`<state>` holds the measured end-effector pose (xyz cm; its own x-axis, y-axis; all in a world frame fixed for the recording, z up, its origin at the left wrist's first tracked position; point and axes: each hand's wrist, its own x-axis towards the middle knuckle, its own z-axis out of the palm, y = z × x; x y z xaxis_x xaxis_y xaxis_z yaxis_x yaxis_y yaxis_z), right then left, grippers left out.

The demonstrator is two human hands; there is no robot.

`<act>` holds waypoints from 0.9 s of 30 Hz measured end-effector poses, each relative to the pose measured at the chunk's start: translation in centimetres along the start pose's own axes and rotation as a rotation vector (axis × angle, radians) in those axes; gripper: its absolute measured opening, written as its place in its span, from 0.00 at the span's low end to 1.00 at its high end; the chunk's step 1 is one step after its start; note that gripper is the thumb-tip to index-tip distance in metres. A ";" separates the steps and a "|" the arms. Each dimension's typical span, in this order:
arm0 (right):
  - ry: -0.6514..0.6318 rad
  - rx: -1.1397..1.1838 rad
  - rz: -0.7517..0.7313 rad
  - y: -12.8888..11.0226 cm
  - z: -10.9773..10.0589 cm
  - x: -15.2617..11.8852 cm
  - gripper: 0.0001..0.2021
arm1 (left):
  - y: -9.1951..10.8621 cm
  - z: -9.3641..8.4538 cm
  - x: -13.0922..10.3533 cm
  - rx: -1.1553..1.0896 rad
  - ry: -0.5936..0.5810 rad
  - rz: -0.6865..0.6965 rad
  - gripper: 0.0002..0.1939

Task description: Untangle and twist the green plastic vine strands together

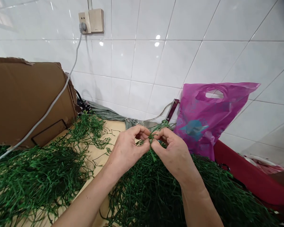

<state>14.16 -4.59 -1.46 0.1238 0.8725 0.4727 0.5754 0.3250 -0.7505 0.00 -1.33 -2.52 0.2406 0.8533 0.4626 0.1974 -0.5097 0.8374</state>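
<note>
In the middle of the head view, my left hand [130, 143] and my right hand [171, 148] meet fingertip to fingertip. Both pinch one thin green plastic-looking sprig [152, 150], whose ends stick out above and below the fingers. The fingertips partly hide where it is gripped. Under my hands spreads a dark heap of similar green sprigs [146, 186], thin-stemmed and tangled. Another pile of green sprigs [44, 170] lies to the left, on a tan sheet [115, 126].
A brown cardboard box [28, 101] stands at the left, with a grey cable [54, 102] running past it up to a wall socket [84, 23]. At the right, a pink plastic bag [210, 113] leans by the tiled wall, next to a red surface [248, 173].
</note>
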 end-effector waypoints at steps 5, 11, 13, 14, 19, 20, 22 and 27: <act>-0.128 0.111 0.012 0.5 -0.7 0.3 0.09 | -0.3 -0.4 0.4 -0.323 -0.081 -0.163 0.10; -0.185 0.142 0.010 1.0 -0.9 0.5 0.06 | -0.8 -0.4 0.5 -0.350 -0.079 -0.180 0.10; -0.193 0.148 0.016 1.2 -0.9 0.5 0.05 | -0.9 -0.3 0.4 -0.240 -0.046 -0.125 0.08; -0.199 0.166 0.022 1.3 -0.8 0.6 0.05 | -1.0 -0.3 0.4 -0.178 -0.037 -0.101 0.07; -0.247 0.352 0.090 1.8 -0.9 0.6 0.11 | -0.7 -0.6 0.1 0.046 -0.005 -0.035 0.07; -0.255 0.380 0.110 1.8 -0.9 0.5 0.13 | -0.6 -0.7 0.1 0.070 0.003 -0.018 0.07; -0.267 0.401 0.140 1.6 -1.0 0.4 0.13 | -0.4 -0.7 0.0 0.117 0.012 0.029 0.07; -0.323 0.412 0.123 0.8 -1.4 0.2 0.12 | -0.1 -0.7 -0.3 0.260 0.060 0.151 0.06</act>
<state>15.81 -4.71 -1.31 -0.1220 0.9598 0.2528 0.1995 0.2732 -0.9411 -0.76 -1.47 -2.50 0.2308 0.7669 0.5989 0.4022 -0.6356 0.6590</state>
